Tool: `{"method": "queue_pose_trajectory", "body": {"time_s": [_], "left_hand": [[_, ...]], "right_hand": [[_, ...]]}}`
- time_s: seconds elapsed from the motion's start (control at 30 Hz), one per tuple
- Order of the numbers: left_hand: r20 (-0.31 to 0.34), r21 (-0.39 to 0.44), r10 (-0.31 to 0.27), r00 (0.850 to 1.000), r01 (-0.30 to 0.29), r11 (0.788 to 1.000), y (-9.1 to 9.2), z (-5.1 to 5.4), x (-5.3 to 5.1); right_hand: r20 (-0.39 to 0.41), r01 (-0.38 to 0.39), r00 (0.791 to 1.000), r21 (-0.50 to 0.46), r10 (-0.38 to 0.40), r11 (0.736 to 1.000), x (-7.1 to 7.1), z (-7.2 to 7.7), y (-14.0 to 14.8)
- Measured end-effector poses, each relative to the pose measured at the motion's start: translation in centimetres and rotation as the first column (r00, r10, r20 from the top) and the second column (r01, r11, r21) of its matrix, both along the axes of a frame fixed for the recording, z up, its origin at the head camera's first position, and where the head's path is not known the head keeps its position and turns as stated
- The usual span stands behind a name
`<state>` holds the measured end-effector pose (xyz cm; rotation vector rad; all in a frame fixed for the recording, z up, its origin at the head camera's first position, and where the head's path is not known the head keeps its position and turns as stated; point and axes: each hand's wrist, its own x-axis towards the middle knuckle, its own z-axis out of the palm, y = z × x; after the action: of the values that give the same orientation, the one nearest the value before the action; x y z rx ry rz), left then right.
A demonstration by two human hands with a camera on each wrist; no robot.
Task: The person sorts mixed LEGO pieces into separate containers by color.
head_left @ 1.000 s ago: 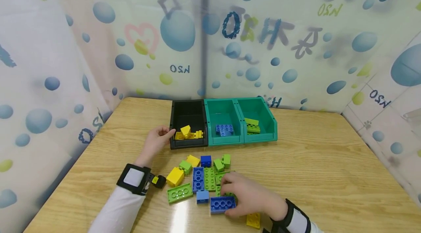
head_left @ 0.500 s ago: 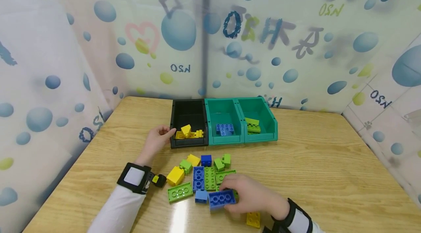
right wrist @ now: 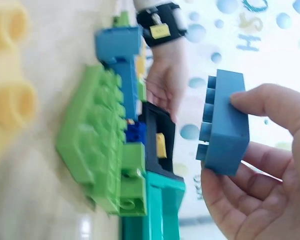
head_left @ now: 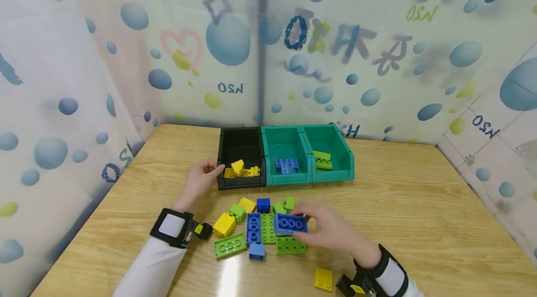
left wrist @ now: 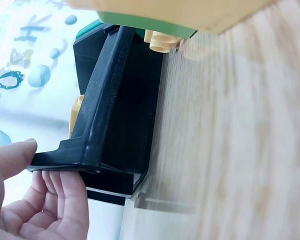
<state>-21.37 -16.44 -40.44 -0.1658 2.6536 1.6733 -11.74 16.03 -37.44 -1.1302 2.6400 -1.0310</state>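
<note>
Across the backdrop (head_left: 377, 115) at the far side of the bench (head_left: 402, 203), large letters (head_left: 295, 32) run O, 2, H, like H2O backwards; smaller lettering elsewhere looks mirrored. The right hand (head_left: 325, 228) pinches a blue brick (head_left: 290, 224) between thumb and fingers, holding it off the bench, above a cluster of loose bricks. The brick is oblong, with plain smooth sides, a row of studs, and a hollow underside showing three rings. The left hand's (head_left: 199, 180) grip pinches the left rim of a black bin (head_left: 241, 145) holding yellow bricks (head_left: 237, 167), beside two teal bins (head_left: 289, 179).
</note>
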Motion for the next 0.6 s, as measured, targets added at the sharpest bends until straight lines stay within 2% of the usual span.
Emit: {"method": "queue_pose_trajectory", "body": {"time_s": [0.17,0.27,0.37,0.47,0.6], "left_hand": [[-0.008,0.003,0.0,1.0,0.0,1.0,-0.1,-0.1,0.0],[-0.024,0.006,-0.007,1.0,0.007,1.0,-0.1,-0.2,0.0],[-0.021,0.004,-0.007,1.0,0.007,1.0,-0.1,-0.2,0.0],[-0.014,0.003,-0.008,1.0,0.008,1.0,0.0,-0.1,0.0],[-0.018,0.017,-0.003,1.0,0.003,1.0,0.0,-0.2,-0.1]], "right_hand": [[-0.086,0.062,0.994,-0.093,-0.07,0.994,-1.4,0.3,0.8],[-0.167,0.098,0.978,-0.143,-0.121,0.985,-2.4,0.4,1.4],[-0.21,0.161,0.958,-0.177,-0.197,0.971,-3.2,0.6,1.9],[-0.172,0.255,0.942,-0.19,-0.288,0.948,-3.8,0.9,2.3],[-0.116,0.348,0.921,-0.189,-0.373,0.918,-5.2,1.1,2.2]]}}
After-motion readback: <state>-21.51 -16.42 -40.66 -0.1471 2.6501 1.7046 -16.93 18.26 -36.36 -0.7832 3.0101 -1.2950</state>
